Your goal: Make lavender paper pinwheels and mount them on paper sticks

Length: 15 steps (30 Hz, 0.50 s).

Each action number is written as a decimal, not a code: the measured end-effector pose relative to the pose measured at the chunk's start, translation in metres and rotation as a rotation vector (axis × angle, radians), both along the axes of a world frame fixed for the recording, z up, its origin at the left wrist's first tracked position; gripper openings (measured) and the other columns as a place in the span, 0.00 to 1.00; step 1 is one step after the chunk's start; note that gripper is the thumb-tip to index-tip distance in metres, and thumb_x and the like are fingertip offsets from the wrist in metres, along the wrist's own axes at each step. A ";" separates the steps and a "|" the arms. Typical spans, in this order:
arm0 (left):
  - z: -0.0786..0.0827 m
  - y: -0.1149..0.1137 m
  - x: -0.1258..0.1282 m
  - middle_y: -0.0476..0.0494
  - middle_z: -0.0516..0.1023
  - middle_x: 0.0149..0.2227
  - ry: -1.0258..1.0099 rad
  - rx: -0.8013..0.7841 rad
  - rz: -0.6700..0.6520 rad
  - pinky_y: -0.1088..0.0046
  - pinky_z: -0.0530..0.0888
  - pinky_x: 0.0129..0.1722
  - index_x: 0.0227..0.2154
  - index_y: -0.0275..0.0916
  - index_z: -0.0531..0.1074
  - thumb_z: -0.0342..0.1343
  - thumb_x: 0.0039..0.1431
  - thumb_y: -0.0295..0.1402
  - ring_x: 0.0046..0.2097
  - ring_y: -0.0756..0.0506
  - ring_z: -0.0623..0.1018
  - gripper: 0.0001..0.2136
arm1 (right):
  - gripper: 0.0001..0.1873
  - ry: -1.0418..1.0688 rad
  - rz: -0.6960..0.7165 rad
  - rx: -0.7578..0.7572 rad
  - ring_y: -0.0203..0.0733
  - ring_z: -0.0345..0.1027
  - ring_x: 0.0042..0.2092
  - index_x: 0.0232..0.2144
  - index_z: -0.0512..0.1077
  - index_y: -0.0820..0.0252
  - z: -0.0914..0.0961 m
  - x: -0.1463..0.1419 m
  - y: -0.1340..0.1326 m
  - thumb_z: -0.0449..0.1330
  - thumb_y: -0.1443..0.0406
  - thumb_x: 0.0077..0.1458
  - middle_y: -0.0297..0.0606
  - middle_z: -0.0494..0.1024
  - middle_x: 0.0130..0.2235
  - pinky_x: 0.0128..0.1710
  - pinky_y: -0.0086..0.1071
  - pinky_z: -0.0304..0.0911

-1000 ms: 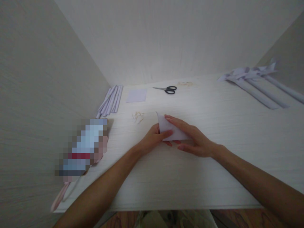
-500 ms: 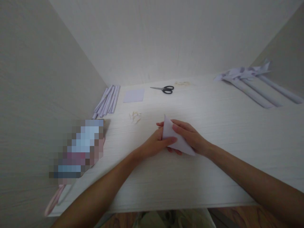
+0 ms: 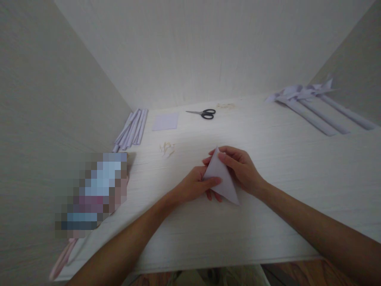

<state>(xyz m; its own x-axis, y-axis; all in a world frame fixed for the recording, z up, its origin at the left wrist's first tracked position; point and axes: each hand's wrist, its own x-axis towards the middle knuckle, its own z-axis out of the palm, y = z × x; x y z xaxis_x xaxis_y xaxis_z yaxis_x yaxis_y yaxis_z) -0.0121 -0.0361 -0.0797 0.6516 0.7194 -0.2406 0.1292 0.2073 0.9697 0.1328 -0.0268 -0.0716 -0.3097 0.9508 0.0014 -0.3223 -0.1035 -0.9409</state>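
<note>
Between both hands' fingers point(image 3: 222, 159) stands a folded paper triangle point(image 3: 220, 178).

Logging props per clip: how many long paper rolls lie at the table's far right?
3, side by side: the left roll, the middle roll and the right roll. Folded pieces cover their far ends; more may be hidden.

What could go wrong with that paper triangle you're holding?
1. The paper triangle is pinched between the left hand and the right hand. If one grip slips, the edges might shift and the crease could come out crooked.
2. Its points are thin, so a hard squeeze there might crumple or tear them.
3. Small scraps lie close by on the table. A sweeping arm could scatter them.
</note>
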 end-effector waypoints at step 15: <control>0.003 -0.005 0.002 0.45 0.73 0.24 0.040 -0.050 -0.009 0.79 0.67 0.22 0.26 0.32 0.65 0.52 0.48 0.36 0.25 0.51 0.74 0.10 | 0.06 -0.050 -0.150 0.057 0.36 0.70 0.26 0.23 0.71 0.61 0.002 0.002 0.001 0.61 0.64 0.41 0.36 0.77 0.24 0.27 0.30 0.66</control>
